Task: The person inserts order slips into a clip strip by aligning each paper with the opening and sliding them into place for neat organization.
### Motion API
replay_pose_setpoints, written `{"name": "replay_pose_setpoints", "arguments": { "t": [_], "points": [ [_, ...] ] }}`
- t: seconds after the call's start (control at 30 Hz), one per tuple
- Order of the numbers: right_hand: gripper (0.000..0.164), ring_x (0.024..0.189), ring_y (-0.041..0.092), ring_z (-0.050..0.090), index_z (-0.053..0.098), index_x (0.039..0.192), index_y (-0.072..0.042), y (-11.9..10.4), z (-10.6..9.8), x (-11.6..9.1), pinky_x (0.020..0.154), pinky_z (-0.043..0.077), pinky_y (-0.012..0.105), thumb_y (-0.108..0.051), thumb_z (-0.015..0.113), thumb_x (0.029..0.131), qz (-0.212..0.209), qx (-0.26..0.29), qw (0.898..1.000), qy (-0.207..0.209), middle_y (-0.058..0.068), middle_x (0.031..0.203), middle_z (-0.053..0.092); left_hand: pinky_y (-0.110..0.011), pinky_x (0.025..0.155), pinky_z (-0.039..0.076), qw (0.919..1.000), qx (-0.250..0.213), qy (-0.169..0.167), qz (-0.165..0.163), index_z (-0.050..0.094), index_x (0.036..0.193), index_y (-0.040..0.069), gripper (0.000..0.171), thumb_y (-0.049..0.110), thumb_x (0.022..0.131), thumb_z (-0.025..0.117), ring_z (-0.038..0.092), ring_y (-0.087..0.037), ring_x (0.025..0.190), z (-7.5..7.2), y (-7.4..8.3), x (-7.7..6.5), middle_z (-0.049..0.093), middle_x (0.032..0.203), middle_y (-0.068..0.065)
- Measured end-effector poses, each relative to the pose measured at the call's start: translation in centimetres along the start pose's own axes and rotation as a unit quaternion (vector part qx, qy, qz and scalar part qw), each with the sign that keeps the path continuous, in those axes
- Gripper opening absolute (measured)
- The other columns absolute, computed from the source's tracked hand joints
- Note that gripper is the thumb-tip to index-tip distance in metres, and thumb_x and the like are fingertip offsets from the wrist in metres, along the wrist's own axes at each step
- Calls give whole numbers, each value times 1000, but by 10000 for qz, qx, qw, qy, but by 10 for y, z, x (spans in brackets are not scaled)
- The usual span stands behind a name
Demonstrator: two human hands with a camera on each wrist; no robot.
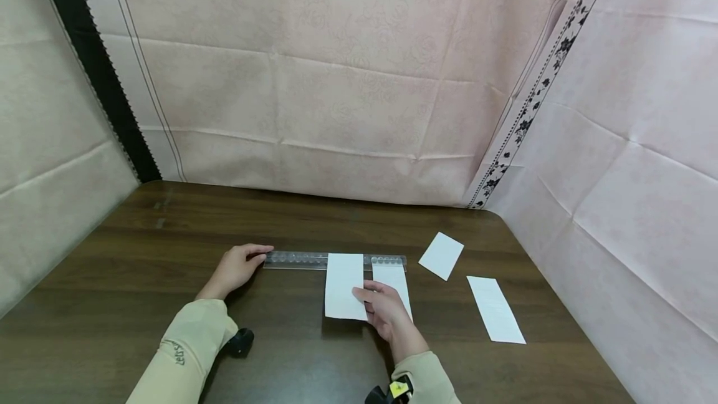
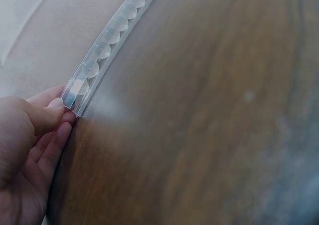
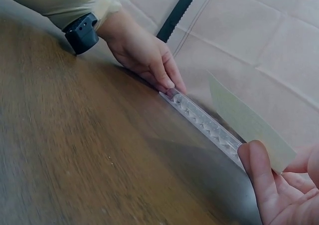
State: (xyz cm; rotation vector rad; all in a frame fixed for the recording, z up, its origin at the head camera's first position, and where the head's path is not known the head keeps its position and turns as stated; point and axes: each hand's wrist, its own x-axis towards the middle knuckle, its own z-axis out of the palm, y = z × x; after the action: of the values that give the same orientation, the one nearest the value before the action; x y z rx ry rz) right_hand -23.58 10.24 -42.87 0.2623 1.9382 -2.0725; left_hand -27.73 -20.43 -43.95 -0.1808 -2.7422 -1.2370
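The fingers (image 2: 60,137) of the left hand (image 1: 234,270) are pinching one end of a clear plastic strip (image 1: 297,260), which is running crosswise over the table (image 1: 297,360) and showing a row of rounded bumps along its length. The fingers of the right hand (image 1: 387,312) are grasping a white card (image 1: 344,285) by its right edge, thumb on the near face, and the right wrist view is showing it standing at a slant between them. This card is hanging above the table, casting a dark shadow below its lower edge, and is covering part of the strip in the head view. Just to its right, a second white card (image 1: 392,274) is lying with its top edge beneath the strip's right end, while the right hand is hiding some of its lower part. Farther right, a shorter white card (image 1: 441,256) is resting askew near the strip, and a longer white card (image 1: 496,310) is lying nearer the table's right side. Pale sleeves are covering both forearms, the left sleeve (image 1: 182,348) bearing dark lettering, and a black device (image 1: 240,343) is sitting at the left wrist. Beyond the table, pale creased cloth (image 1: 336,105) is hanging, with a black band (image 1: 106,73) running down at the left and a dark floral border (image 1: 538,89) at the right.
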Motion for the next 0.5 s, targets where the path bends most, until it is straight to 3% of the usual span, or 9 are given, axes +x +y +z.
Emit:
{"name": "replay_pose_setpoints", "arguments": {
  "t": [0.5],
  "points": [
    [38, 73, 12, 60, 56, 118, 5, 4, 9, 2, 65, 52, 26, -9, 68, 85, 1, 24, 10000, 4, 4, 86, 63, -55, 94, 38, 10000, -24, -13, 26, 63, 120, 6, 27, 10, 95, 54, 47, -39, 117, 0, 0, -1, 57, 123, -19]
  ]
}}
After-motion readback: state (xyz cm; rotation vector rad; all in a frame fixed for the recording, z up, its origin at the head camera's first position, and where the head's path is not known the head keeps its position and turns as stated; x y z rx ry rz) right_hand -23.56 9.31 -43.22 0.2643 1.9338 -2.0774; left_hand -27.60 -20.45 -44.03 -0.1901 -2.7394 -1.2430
